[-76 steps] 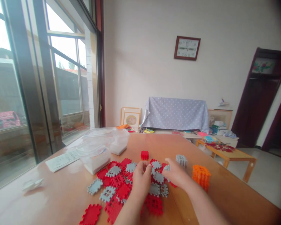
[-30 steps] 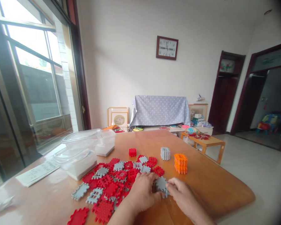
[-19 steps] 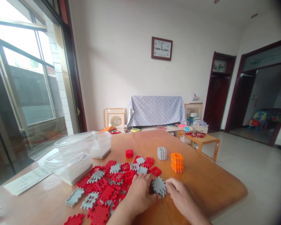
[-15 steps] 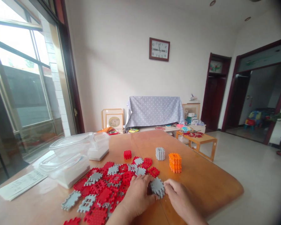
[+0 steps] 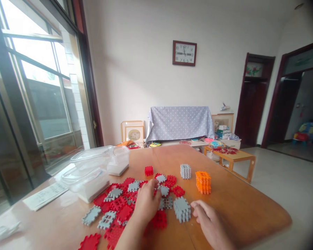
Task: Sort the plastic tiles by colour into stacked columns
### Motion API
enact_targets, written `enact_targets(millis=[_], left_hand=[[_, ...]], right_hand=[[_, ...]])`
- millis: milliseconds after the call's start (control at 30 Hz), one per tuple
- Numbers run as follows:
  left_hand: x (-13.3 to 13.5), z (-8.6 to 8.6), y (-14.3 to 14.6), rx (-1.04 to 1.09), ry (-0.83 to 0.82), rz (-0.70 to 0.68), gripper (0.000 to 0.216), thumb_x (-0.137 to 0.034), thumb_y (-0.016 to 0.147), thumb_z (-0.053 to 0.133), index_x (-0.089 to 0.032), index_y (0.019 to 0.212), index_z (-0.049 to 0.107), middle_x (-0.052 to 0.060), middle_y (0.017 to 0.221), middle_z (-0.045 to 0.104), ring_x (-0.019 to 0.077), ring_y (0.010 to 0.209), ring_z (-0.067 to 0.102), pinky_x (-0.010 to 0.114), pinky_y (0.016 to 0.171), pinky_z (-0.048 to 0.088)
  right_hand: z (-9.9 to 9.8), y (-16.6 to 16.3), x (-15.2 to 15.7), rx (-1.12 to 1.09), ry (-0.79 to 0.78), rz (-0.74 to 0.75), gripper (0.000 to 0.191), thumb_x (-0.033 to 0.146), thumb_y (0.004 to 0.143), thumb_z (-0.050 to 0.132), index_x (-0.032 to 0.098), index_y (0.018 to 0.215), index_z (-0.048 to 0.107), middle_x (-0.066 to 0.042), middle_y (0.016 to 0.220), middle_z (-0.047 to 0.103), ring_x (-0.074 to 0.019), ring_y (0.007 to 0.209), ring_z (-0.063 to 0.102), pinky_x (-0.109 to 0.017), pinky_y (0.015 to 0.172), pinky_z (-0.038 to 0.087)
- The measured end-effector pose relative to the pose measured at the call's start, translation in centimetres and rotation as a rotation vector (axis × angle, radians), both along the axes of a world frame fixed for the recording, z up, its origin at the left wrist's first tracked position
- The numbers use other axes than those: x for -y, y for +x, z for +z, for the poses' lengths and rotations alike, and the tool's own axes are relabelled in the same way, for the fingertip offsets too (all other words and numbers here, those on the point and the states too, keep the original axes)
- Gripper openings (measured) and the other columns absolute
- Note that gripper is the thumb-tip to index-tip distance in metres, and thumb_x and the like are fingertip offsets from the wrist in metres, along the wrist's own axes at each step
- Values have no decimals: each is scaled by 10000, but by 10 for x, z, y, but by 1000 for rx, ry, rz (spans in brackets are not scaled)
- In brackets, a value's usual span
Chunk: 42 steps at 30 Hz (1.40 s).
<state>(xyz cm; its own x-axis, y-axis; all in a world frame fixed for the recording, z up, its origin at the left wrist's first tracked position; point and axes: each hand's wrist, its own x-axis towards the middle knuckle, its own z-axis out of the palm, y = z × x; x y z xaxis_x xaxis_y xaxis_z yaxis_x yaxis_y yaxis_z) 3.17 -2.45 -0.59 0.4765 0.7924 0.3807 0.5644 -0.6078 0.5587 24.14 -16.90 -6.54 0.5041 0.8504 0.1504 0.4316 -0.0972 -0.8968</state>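
A pile of flat red and grey interlocking tiles (image 5: pixel 125 205) lies on the wooden table (image 5: pixel 232 205). My left hand (image 5: pixel 146 203) rests on the pile, fingers curled over tiles near a grey tile (image 5: pixel 163 190); what it grips is hidden. A grey assembled block (image 5: pixel 182 209) stands on the table just right of the pile. My right hand (image 5: pixel 210 222) lies beside that block, fingers loosely bent, its fingertips apart from the block and holding nothing.
A smaller grey cube (image 5: pixel 185 171), an orange stack (image 5: pixel 203 182) and a red cube (image 5: pixel 148 170) stand farther back. Clear plastic containers (image 5: pixel 94 173) and a paper sheet (image 5: pixel 45 196) are at the left. The table's right edge drops toward a low side table (image 5: pixel 234 157).
Both hands were pressed on the grey block; now the right hand has let go of it and the left hand has moved left onto the tile pile. The camera has turned a little.
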Motion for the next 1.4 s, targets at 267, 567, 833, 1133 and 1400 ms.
enact_targets(millis=[267, 567, 833, 1133, 1400], left_hand=[[3, -6, 5, -203, 69, -2, 355, -255, 831, 560, -286, 1177, 632, 66, 1198, 697, 321, 1173, 535, 435, 951, 351], [4, -12, 12, -288, 85, -2, 138, -246, 844, 534, -252, 920, 648, 83, 1069, 683, 317, 1101, 548, 434, 906, 352], [5, -7, 14, -291, 63, 26, 136, -313, 935, 513, -243, 919, 628, 75, 1078, 678, 300, 1088, 556, 422, 919, 337], [-3, -10, 17, 178, -39, -15, 264, -422, 1013, 419, -235, 872, 541, 46, 899, 630, 226, 908, 557, 346, 849, 383], [3, -9, 23, 785, -742, -485, 377, -550, 927, 609, -195, 834, 522, -35, 734, 496, 104, 665, 465, 233, 643, 385]], right_hand=[[-6, 1, 2, -17, 16, 15, 493, 655, 945, 408, 246, 911, 681, -51, 876, 740, -224, 837, 678, -274, 732, 521], [1, -4, 3, 27, 29, 17, 513, 662, 948, 401, 242, 829, 670, -47, 808, 734, -222, 790, 674, -256, 685, 516], [2, -5, 5, 8, 15, 32, 500, 658, 963, 390, 248, 856, 654, -47, 856, 737, -227, 852, 675, -256, 720, 514], [-9, 0, 3, -52, 81, 29, 474, 651, 944, 451, 242, 947, 690, -56, 959, 761, -244, 953, 698, -258, 791, 546], [5, -2, 3, 194, 245, -101, 475, 572, 909, 562, 251, 1246, 657, -103, 1269, 690, -273, 1133, 656, -315, 871, 563]])
